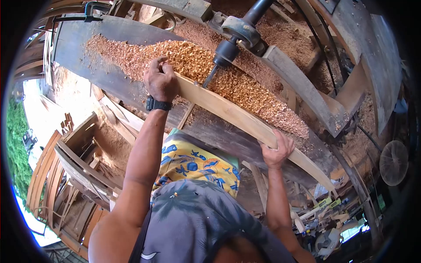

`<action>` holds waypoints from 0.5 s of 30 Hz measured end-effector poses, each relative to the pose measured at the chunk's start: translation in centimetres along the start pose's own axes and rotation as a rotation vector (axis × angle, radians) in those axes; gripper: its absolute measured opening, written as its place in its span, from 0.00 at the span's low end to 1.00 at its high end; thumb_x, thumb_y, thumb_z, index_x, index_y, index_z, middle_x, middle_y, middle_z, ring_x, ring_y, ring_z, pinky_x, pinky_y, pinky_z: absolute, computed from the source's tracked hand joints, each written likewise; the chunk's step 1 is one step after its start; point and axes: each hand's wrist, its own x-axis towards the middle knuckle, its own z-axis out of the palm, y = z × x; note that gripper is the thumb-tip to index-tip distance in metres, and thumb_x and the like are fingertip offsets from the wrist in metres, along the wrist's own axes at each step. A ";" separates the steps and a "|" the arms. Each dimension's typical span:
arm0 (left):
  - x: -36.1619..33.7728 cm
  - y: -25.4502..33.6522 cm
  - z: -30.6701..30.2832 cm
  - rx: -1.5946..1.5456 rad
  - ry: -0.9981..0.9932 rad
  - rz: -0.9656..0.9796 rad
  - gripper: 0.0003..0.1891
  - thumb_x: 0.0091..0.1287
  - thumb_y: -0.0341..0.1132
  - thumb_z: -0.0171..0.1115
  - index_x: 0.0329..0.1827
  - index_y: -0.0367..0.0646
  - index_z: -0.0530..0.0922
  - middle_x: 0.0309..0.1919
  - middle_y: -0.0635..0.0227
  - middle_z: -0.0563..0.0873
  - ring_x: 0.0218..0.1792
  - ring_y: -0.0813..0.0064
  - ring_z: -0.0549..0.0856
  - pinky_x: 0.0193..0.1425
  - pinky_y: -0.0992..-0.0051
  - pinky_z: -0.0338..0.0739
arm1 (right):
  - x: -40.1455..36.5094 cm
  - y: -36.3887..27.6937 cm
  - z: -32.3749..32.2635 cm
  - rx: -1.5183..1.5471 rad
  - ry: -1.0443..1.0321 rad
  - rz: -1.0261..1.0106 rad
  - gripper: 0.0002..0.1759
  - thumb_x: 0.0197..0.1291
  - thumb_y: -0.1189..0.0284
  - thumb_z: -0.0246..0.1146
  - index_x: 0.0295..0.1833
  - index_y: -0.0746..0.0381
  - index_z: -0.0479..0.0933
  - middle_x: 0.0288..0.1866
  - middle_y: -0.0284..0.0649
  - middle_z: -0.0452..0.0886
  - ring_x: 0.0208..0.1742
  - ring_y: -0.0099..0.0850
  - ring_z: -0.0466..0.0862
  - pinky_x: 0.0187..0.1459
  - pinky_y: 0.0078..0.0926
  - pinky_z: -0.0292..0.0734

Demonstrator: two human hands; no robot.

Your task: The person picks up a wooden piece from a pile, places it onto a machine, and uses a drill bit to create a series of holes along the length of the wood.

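Observation:
A long, curved pale wooden piece (237, 115) lies across the dark work table (127, 83). My left hand (162, 81), with a black watch on the wrist, is closed around its left end. Farther right along the piece, my right hand (278, 149) grips it with the fingers over its far edge. Between the hands, a drill-like bit (211, 75) in a dark chuck (226, 52) comes down at the far edge of the wood, near my left hand. Wood chips (193, 59) are heaped along the far side of the piece.
Above the table hangs the machine's spindle housing (241, 30), with a curved wooden arm (298, 83) to its right. A clamp (90, 11) holds the table's far left corner. Curved wooden parts (44, 175) stack at the left. A circular saw (328, 242) sits among clutter at lower right.

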 end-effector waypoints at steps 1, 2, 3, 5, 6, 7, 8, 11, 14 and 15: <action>-0.1 0.5 -0.2 -0.041 -0.008 -0.034 0.12 0.73 0.36 0.63 0.50 0.43 0.91 0.30 0.54 0.93 0.32 0.54 0.93 0.45 0.57 0.86 | -0.1 0.0 0.1 0.006 -0.007 0.010 0.40 0.36 0.61 0.92 0.61 0.53 0.89 0.56 0.35 0.92 0.56 0.42 0.84 0.65 0.45 0.73; -0.2 0.5 -0.2 -0.049 -0.010 -0.029 0.12 0.73 0.36 0.63 0.50 0.43 0.91 0.30 0.54 0.93 0.32 0.54 0.93 0.45 0.57 0.86 | -0.1 0.0 0.1 0.001 0.001 0.012 0.40 0.36 0.61 0.92 0.61 0.53 0.89 0.56 0.35 0.92 0.56 0.42 0.84 0.65 0.45 0.73; -0.1 0.6 -0.3 0.020 -0.015 -0.007 0.12 0.74 0.38 0.65 0.51 0.42 0.91 0.31 0.53 0.93 0.32 0.54 0.94 0.43 0.57 0.87 | -0.1 0.0 0.0 -0.005 -0.002 0.021 0.40 0.36 0.60 0.92 0.60 0.52 0.89 0.56 0.34 0.92 0.56 0.42 0.84 0.65 0.45 0.73; -0.2 0.6 -1.0 0.102 -0.051 -0.014 0.14 0.75 0.41 0.66 0.53 0.42 0.90 0.33 0.50 0.94 0.35 0.51 0.95 0.46 0.55 0.87 | -0.1 -0.2 -0.1 0.006 0.002 0.046 0.40 0.35 0.59 0.92 0.60 0.50 0.90 0.55 0.33 0.92 0.56 0.41 0.84 0.65 0.47 0.73; -0.4 -0.1 -1.2 0.093 -0.043 -0.007 0.14 0.75 0.41 0.66 0.53 0.42 0.90 0.33 0.50 0.94 0.35 0.51 0.95 0.46 0.55 0.87 | -0.1 -0.1 -0.4 0.005 0.015 0.040 0.40 0.35 0.59 0.92 0.60 0.50 0.90 0.55 0.33 0.92 0.56 0.41 0.84 0.65 0.47 0.73; -0.8 -1.0 -1.4 0.131 -0.042 0.012 0.14 0.76 0.42 0.65 0.53 0.42 0.89 0.34 0.49 0.94 0.37 0.49 0.95 0.47 0.53 0.87 | -0.1 -0.1 -0.6 0.015 -0.001 0.027 0.39 0.35 0.59 0.92 0.59 0.50 0.90 0.55 0.33 0.92 0.56 0.41 0.84 0.65 0.47 0.73; -1.0 -1.8 -1.8 0.170 -0.040 0.031 0.14 0.76 0.42 0.64 0.53 0.42 0.89 0.36 0.48 0.94 0.38 0.47 0.95 0.48 0.52 0.87 | -0.1 -0.2 -0.6 0.027 -0.016 0.014 0.38 0.36 0.58 0.91 0.59 0.49 0.90 0.55 0.33 0.92 0.56 0.41 0.84 0.65 0.47 0.73; -2.8 -3.0 -4.0 0.225 -0.066 0.027 0.14 0.78 0.44 0.61 0.51 0.44 0.88 0.37 0.45 0.94 0.40 0.42 0.94 0.49 0.49 0.86 | -0.9 0.2 -0.6 0.006 -0.038 -0.041 0.37 0.39 0.57 0.90 0.59 0.49 0.90 0.56 0.32 0.92 0.56 0.41 0.84 0.66 0.48 0.72; -4.9 -4.7 -6.0 0.239 -0.059 -0.019 0.17 0.82 0.47 0.59 0.49 0.43 0.87 0.34 0.42 0.92 0.37 0.37 0.92 0.45 0.45 0.84 | -2.3 -0.2 0.0 0.046 0.017 -0.101 0.30 0.40 0.64 0.81 0.56 0.49 0.91 0.56 0.29 0.92 0.54 0.41 0.83 0.64 0.48 0.71; -5.6 -5.1 -6.9 0.256 -0.078 -0.067 0.19 0.83 0.49 0.58 0.50 0.42 0.87 0.35 0.42 0.92 0.39 0.37 0.92 0.46 0.45 0.84 | -2.8 -0.7 0.3 0.037 0.017 -0.089 0.30 0.40 0.62 0.83 0.56 0.48 0.91 0.55 0.28 0.92 0.54 0.40 0.83 0.63 0.48 0.71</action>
